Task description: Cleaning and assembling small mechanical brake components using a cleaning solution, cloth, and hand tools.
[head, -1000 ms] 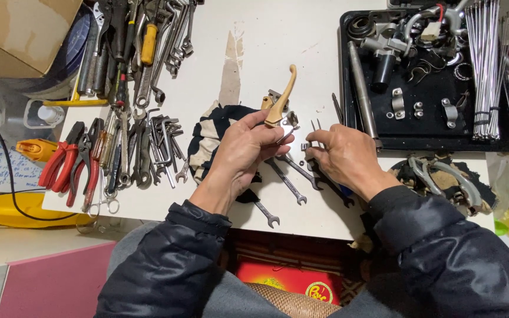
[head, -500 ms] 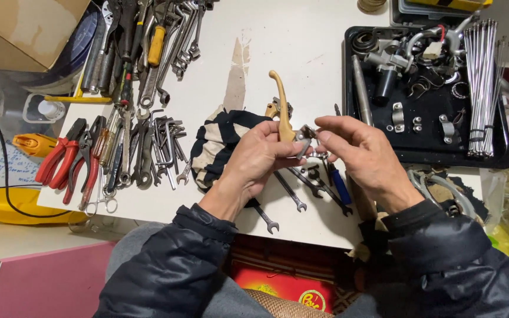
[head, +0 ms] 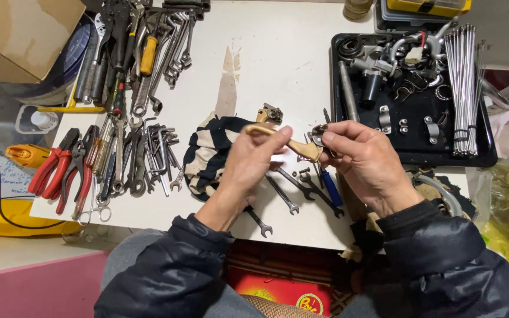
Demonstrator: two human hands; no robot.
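Left hand (head: 253, 164) pinches the curved gold-coloured metal brake lever (head: 284, 141) near its rounded end, fingers closed on it, lever held roughly level above the white tabletop (head: 278, 65). Right hand (head: 363, 159) closes its fingertips on a small dark metal clamp piece (head: 319, 134) at the lever's other end; the hands are apart, joined only through the lever. Whether the clamp piece is fixed to the lever, cannot tell.

Under the left hand lies a dark blue and cream striped cloth (head: 210, 159). Below the lever, several small steel open-end spanners (head: 284, 197) and a blue-handled screwdriver (head: 330, 189) lie on the table. Left side: red-handled pliers (head: 51, 171) beside a row of hex keys and wrenches (head: 148, 159). Upper right: black plastic tray (head: 478, 156) holding loose bike parts and a bundle of thin steel spokes (head: 463, 82). Brown cardboard box (head: 13, 29) at top left. Dark puffy jacket sleeves (head: 166, 277) at bottom.
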